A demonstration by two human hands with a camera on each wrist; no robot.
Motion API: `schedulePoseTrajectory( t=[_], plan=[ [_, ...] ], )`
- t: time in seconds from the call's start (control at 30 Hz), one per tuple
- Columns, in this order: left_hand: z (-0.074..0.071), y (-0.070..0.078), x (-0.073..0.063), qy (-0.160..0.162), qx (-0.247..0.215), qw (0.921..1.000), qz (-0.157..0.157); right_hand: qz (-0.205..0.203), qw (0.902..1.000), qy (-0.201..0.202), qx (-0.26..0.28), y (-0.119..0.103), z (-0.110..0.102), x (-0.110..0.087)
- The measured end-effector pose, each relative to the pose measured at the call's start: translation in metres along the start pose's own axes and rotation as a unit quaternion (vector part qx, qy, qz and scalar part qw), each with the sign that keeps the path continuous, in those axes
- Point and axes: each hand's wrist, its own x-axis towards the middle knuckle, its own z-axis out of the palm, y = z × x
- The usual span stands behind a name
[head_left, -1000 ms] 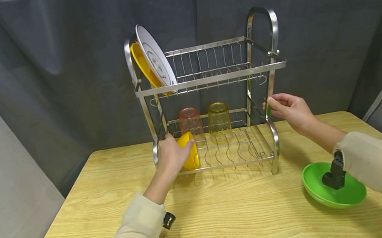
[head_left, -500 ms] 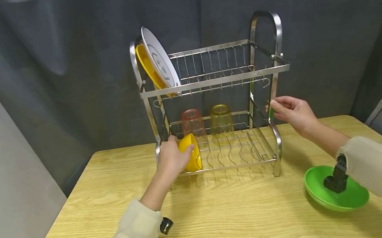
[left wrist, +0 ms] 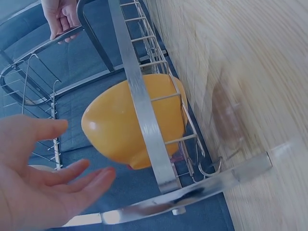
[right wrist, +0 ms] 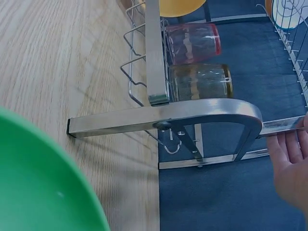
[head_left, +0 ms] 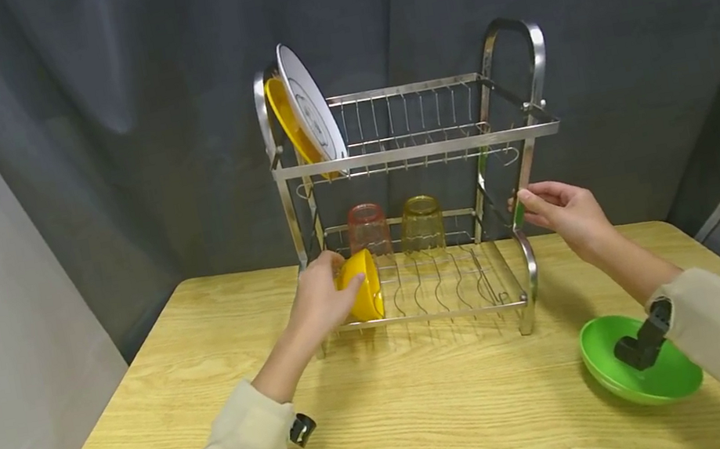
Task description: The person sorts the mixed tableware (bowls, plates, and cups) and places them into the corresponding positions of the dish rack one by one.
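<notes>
A yellow bowl (head_left: 365,287) stands on its side at the left end of the lower tier of a two-tier metal dish rack (head_left: 419,152). My left hand (head_left: 320,296) is just left of it. In the left wrist view its fingers are spread and loosely bent, with a gap between them and the bowl (left wrist: 115,125). My right hand (head_left: 569,213) pinches the rack's right front post; the right wrist view has the fingers and palm (right wrist: 291,168) at that post. Behind the bowl, a pink glass (head_left: 368,231) and an amber glass (head_left: 422,224) sit upside down.
A white plate (head_left: 312,109) and a yellow plate (head_left: 289,121) lean at the upper tier's left end. A green bowl (head_left: 670,371) rests on the wooden table (head_left: 435,418) under my right forearm. A dark curtain (head_left: 172,129) hangs behind the rack.
My left hand has let go of the yellow bowl and drawn slightly back to the left. The bowl stays in the rack. My right hand keeps its grip on the post. The head view has shifted slightly.
</notes>
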Motion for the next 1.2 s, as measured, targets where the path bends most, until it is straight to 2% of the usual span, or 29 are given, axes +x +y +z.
schedulePoseTrajectory(
  t=[0.1, 0.23, 0.33, 0.47, 0.63, 0.87, 1.0, 1.2],
  plan=[
    [-0.002, -0.001, -0.001, -0.007, -0.011, 0.9999, 0.009, -0.003, 0.9998, -0.009, -0.019, -0.001, -0.001, -0.001],
    [-0.004, -0.005, -0.001, -0.022, -0.029, 0.9992, 0.017, -0.007, 0.9972, -0.022, -0.071, -0.003, -0.002, -0.006],
    [-0.006, -0.008, -0.002, -0.031, -0.034, 0.9986, 0.027, -0.015, 0.9921, -0.030, -0.121, -0.004, -0.004, -0.012],
    [-0.009, -0.012, -0.005, -0.036, -0.036, 0.9978, 0.043, -0.024, 0.9857, -0.046, -0.161, -0.001, -0.010, -0.022],
    [-0.008, -0.016, -0.010, -0.036, -0.034, 0.9969, 0.060, -0.016, 0.9766, -0.064, -0.205, 0.004, -0.020, -0.036],
    [-0.006, -0.018, -0.018, -0.025, -0.046, 0.9957, 0.076, 0.006, 0.9517, -0.097, -0.291, 0.015, -0.037, -0.053],
    [-0.005, -0.017, -0.024, -0.016, -0.054, 0.9938, 0.095, 0.005, 0.9398, -0.115, -0.322, 0.023, -0.047, -0.062],
    [-0.002, -0.012, -0.032, -0.024, -0.079, 0.9908, 0.107, 0.015, 0.9237, -0.151, -0.352, 0.031, -0.065, -0.072]
  ],
)
